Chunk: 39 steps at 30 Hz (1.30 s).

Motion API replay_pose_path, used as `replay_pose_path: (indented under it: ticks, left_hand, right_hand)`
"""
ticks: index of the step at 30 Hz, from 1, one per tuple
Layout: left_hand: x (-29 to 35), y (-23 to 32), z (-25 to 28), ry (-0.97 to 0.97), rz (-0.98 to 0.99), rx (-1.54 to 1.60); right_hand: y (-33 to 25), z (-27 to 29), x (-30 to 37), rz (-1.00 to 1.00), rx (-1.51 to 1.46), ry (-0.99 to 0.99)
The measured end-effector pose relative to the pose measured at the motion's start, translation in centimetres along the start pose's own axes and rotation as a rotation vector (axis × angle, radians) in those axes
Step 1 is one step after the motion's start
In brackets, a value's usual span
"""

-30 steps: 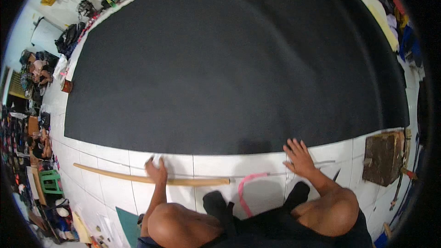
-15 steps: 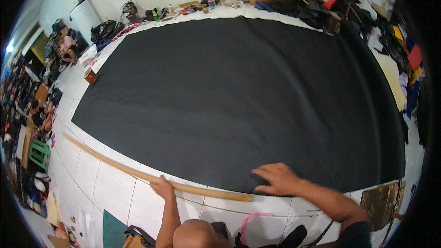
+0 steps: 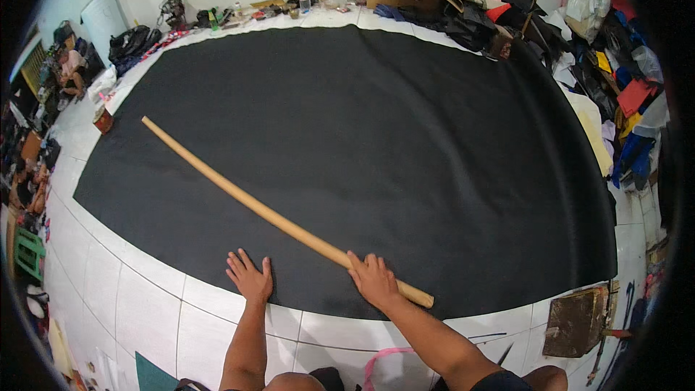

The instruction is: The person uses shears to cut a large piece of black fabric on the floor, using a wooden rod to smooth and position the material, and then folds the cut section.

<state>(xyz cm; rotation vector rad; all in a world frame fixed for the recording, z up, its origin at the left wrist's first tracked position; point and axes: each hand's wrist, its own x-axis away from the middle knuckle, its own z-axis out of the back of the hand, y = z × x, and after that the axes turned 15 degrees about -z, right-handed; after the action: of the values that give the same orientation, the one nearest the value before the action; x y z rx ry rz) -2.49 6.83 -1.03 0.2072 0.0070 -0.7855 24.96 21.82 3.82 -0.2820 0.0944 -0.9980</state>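
A big sheet of black fabric lies spread flat over the white tiled floor, filling most of what I see, its near edge curving just in front of my knees. It looks soft and limp with a dull, felt-like face, so I judge it will wrinkle or drag if I pull at one spot; it is better shifted from an edge with both hands spread wide.

Across it lies a long wooden stick, pale and round, running from far off on my left down to its near end just inside the cloth's edge. It looks stiff and fairly light, and being round it may roll on the cloth. Holding it by this one end gives poor control of the far tip, so a grip nearer the middle would steady it.

My right hand rests over the stick near that near end, fingers draped on it rather than clenched. My left hand lies flat and empty, fingers spread, pressing the fabric near its edge, clear of the stick.
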Motion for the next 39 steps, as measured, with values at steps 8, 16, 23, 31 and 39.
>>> replay_pose_path:
  ticks: [8, 16, 23, 31, 39]
  left_hand:
    - [0.5, 0.0, -0.5, -0.015, -0.034, -0.012]
    - [0.2, -0.2, -1.0, -0.007, -0.038, 0.018]
    - [2.0, -0.5, -0.6, -0.012, -0.040, 0.038]
    - [5.5, -1.1, -1.6, 0.012, -0.042, 0.094]
    - [5.5, -0.9, -0.4, 0.050, -0.045, 0.128]
  right_hand:
    - [3.5, -0.2, -8.5, -0.262, -0.027, 0.076]
    - [14.0, 2.9, -9.6, -0.698, -0.105, 0.081]
    - [25.5, 4.7, -2.7, -0.855, -0.127, 0.178]
    - [30.6, 5.0, 0.0, -0.842, -0.225, 0.374]
    - [13.5, 3.5, -1.5, -0.538, -0.213, 0.124]
